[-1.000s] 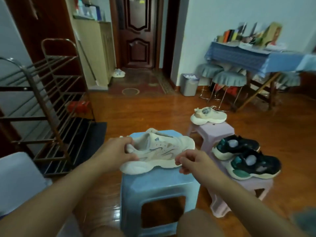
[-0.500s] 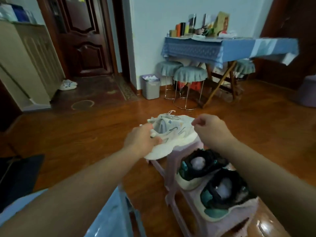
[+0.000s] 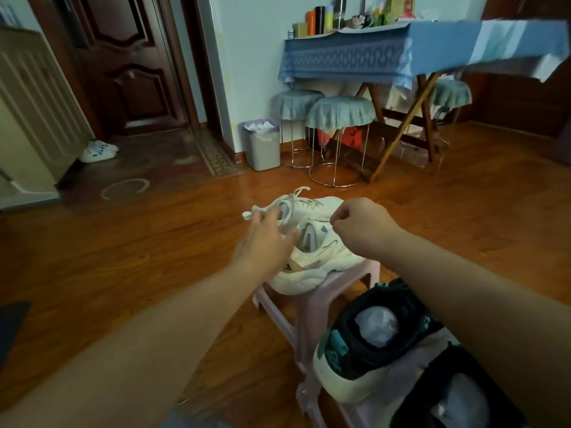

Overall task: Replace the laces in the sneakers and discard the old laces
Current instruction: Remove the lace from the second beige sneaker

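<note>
Now both cream sneakers (image 3: 321,257) on the pink stool (image 3: 346,282), under the spread left hand (image 3: 262,242) and curled, empty-looking right hand (image 3: 361,223).

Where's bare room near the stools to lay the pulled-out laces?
Bare wooden floor lies left of the far pink plastic stool, up to the dark doormat, and beyond it toward the grey waste bin. Crowded: the two cream sneakers fill that stool; the black-and-teal sneakers fill the near one.
</note>
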Available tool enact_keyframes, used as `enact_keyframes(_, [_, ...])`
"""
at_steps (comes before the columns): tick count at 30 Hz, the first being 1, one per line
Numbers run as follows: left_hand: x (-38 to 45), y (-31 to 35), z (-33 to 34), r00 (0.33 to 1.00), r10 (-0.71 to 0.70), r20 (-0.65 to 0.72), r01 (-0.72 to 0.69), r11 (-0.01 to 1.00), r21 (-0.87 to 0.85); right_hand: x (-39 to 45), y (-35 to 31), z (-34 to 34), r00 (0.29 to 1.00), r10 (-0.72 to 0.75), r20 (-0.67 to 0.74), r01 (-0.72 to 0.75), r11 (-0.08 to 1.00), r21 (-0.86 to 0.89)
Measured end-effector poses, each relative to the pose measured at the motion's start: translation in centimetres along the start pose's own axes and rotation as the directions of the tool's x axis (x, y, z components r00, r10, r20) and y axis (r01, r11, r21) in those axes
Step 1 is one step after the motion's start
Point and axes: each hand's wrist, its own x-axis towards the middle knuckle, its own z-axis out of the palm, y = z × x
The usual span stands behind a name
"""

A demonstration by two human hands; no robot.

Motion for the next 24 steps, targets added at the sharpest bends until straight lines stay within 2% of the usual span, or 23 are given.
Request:
enact_keyframes(2, [1.7, -0.4, -0.9, 0.998, -0.002, -0.061, 0.009, 0.993, 0.118, 0.5, -0.2, 0.4, 1.000, -0.011, 0.009, 0.011, 1.000, 0.002])
enact_keyframes(3, [2.6, -0.8, -1.1, 0.999, -0.019, -0.047, 0.028, 0.980, 0.197, 0.7, -0.4, 0.7, 1.000, -0.018, 0.017, 0.018, 1.000, 0.001])
enact_keyframes(5, [4.3, -1.8, -1.1, 0.995, -0.086, 0.041, 0.067, 0.939, 0.338, 1.0, -0.6, 1.2, 0.999, -0.035, 0.035, 0.036, 0.999, -0.023])
enact_keyframes(7, [5.6, -2.7, -0.6, 0.977, -0.148, 0.155, 0.076, 0.916, 0.394, 1.1, -0.7, 1.6, 0.997, -0.040, 0.063, 0.044, 0.997, -0.056])
enact_keyframes(9, [6.6, -3.2, 0.3, 0.966, -0.157, 0.207, 0.058, 0.907, 0.418, 1.4, -0.5, 2.0, 0.996, -0.034, 0.079, 0.039, 0.997, -0.063])
enact_keyframes(10, [6.9, -3.2, 0.7, 0.975, -0.146, 0.169, 0.064, 0.907, 0.416, 1.6, -0.2, 2.2, 0.997, -0.027, 0.077, 0.031, 0.998, -0.060])
enact_keyframes(12, [6.9, -2.7, 0.7, 0.996, -0.085, -0.003, 0.079, 0.912, 0.402, 1.7, 0.3, 2.3, 0.999, -0.011, 0.040, 0.013, 0.999, -0.048])
enact_keyframes(14, [6.0, -2.4, -0.7, 0.990, -0.025, -0.136, 0.078, 0.912, 0.402, 1.2, 0.0, 2.3, 1.000, -0.002, -0.013, 0.002, 0.999, -0.036])
enact_keyframes(18, [2.0, -2.4, -9.5, 0.974, 0.015, -0.227, 0.066, 0.935, 0.349, -2.0, -4.8, -0.2, 0.982, -0.056, -0.181, 0.062, 0.998, 0.026])
enact_keyframes(21, [-5.0, -1.8, -19.6, 0.965, 0.012, -0.261, 0.077, 0.942, 0.327, -6.6, -12.2, -3.4, 0.945, -0.177, -0.275, 0.206, 0.975, 0.080])
enact_keyframes(24, [-15.3, -1.5, -29.6, 0.965, -0.071, -0.252, 0.128, 0.967, 0.220, -14.1, -19.1, -5.9, 0.883, -0.348, -0.316, 0.386, 0.920, 0.066])
